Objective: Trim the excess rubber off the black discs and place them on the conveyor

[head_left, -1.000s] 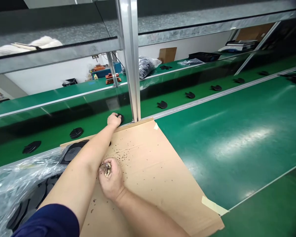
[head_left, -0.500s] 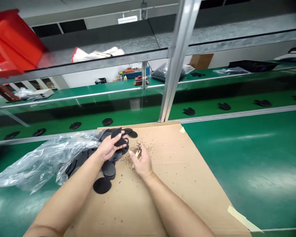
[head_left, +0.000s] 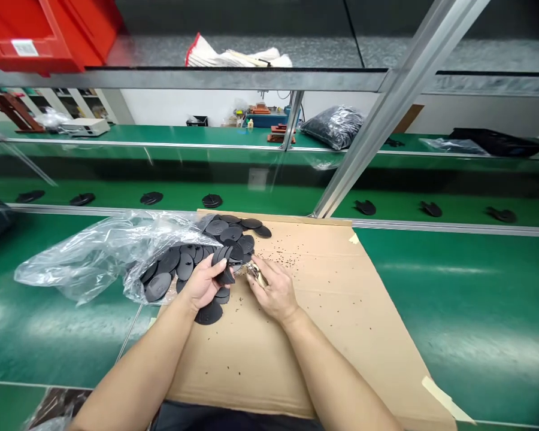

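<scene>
My left hand [head_left: 203, 286] is closed on a few curved black plastic discs [head_left: 223, 263] stacked together, the thumb lying over them. Close to its right, my right hand [head_left: 275, 291] wraps round small nippers [head_left: 257, 275] with pale handles. Their metal jaws point left and are at the edge of the held discs; whether they touch is too small to tell. Behind and below the left hand, a pile of black oval discs [head_left: 185, 267] spills from a clear plastic bag [head_left: 85, 254]. Tiny dark scraps [head_left: 287, 258] are scattered over the cardboard sheet [head_left: 341, 359].
Beyond the cardboard runs a green conveyor belt [head_left: 269, 200] carrying spaced black parts [head_left: 212, 200]. A slanted metal post [head_left: 372, 137] rises at the cardboard's far edge. Overhead, a shelf holds a red bin [head_left: 58, 36] and white gloves [head_left: 238, 57]. A filled bag [head_left: 335, 127] lies behind.
The view has shifted, so the scene sits further right at left and centre. My right hand has brought the nippers up to the discs in my left hand.
</scene>
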Available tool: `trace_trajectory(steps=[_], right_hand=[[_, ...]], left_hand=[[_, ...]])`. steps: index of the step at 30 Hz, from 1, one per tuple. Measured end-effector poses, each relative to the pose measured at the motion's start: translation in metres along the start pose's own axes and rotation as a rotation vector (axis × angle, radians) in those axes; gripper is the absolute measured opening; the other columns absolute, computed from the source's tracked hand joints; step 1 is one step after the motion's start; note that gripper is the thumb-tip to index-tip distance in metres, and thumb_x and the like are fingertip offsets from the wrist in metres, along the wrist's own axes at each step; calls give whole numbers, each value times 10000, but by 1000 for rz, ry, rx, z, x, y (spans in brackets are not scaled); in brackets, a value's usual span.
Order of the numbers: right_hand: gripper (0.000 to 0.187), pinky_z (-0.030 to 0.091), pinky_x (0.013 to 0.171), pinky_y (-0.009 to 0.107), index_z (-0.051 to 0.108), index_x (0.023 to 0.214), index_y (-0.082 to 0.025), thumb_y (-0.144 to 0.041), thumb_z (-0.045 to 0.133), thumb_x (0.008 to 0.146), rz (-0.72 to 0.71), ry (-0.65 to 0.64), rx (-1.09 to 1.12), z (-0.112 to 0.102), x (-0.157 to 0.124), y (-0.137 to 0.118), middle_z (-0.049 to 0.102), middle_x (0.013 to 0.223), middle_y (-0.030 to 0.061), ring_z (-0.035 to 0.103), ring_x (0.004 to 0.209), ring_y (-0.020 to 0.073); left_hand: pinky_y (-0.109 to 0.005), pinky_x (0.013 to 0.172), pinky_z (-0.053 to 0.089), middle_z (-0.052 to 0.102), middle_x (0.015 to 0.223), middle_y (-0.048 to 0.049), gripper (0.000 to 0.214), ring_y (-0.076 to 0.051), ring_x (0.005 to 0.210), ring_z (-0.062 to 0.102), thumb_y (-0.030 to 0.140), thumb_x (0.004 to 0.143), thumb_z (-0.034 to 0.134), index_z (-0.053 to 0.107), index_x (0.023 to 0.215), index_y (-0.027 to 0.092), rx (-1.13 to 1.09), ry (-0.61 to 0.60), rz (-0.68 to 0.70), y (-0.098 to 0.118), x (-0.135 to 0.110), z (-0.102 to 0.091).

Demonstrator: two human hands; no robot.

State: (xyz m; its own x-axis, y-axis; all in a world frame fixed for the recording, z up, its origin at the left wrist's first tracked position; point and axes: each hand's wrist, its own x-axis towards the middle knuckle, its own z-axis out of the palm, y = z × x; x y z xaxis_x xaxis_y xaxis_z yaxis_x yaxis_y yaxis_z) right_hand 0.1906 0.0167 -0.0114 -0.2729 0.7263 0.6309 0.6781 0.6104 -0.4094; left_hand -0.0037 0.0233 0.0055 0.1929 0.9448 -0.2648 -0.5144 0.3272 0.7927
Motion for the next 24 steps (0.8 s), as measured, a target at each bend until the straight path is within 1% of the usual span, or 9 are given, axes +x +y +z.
trace_trajectory(steps=[7, 12, 17, 24], right_hand=[[381, 505, 838, 361, 559, 1257, -196, -300, 535, 891, -11, -5, 8, -3, 0, -1, 679, 1067, 92, 632, 913, 213], [380, 504, 821, 355, 561, 1254, -199, -282, 542, 884, -44, -12, 15, -5, 0, -2, 682, 1038, 85, 631, 889, 212], [386, 495, 818, 356, 566, 1258, -216, -254, 527, 876, -37, -55, -21, -5, 0, 0, 679, 1019, 77, 620, 872, 213], [432, 484, 786, 333, 602, 1209, -213, -132, 489, 800, -14, -86, -61, -4, -3, 3, 663, 855, 51, 589, 786, 207]], left_hand=[[-225, 445, 437, 611, 685, -22, 373, -151, 587, 593, 306, 644, 807, 554, 886, 175, -23, -37, -48, -1, -2, -1], [-214, 435, 426, 612, 678, -16, 385, -145, 573, 592, 301, 639, 811, 546, 890, 176, -32, -49, -63, -1, -3, -1], [-208, 444, 417, 612, 674, -19, 364, -142, 576, 594, 289, 652, 796, 536, 880, 174, -63, -65, -65, -2, -2, 0], [-220, 460, 407, 605, 665, -17, 342, -130, 552, 567, 282, 661, 792, 507, 821, 180, -91, -58, -38, -5, -4, 4]])
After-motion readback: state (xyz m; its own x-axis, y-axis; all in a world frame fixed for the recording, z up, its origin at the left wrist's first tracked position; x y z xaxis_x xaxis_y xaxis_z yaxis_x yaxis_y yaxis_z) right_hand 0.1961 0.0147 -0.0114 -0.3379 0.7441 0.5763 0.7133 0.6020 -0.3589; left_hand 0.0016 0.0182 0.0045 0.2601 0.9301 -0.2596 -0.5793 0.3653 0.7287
